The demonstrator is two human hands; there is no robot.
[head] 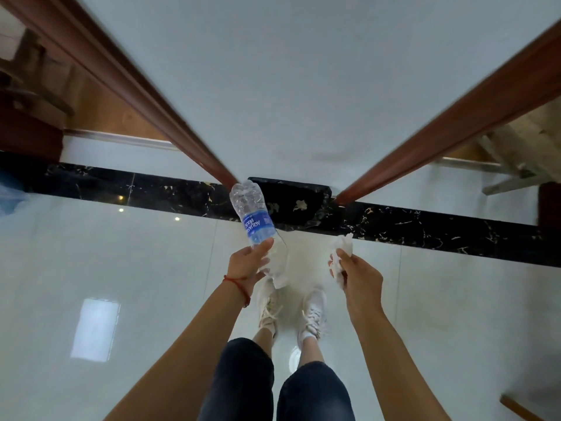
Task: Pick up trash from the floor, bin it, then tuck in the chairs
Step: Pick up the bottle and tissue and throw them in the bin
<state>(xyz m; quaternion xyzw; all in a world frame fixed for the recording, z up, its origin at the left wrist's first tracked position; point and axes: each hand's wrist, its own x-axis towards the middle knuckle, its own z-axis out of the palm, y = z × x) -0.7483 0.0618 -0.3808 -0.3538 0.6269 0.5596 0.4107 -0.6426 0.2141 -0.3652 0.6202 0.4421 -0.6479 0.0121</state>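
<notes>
My left hand [249, 262] grips a clear plastic water bottle [252, 217] with a blue label, held near its neck with the base pointing away from me. A bit of crumpled white paper [278, 270] also hangs from the same hand. My right hand [359, 273] is closed around a crumpled white tissue [343, 247]. Both hands are held out in front of me above the glossy white floor, over my white shoes [314, 314]. No bin is in view.
A white wall section [303, 86] framed by two brown wooden door jambs [170, 117] stands straight ahead, above a black marble strip [425, 229]. Chair legs [510, 159] show through the right opening, dark furniture [30, 101] through the left. A wooden edge [519, 410] sits at the bottom right.
</notes>
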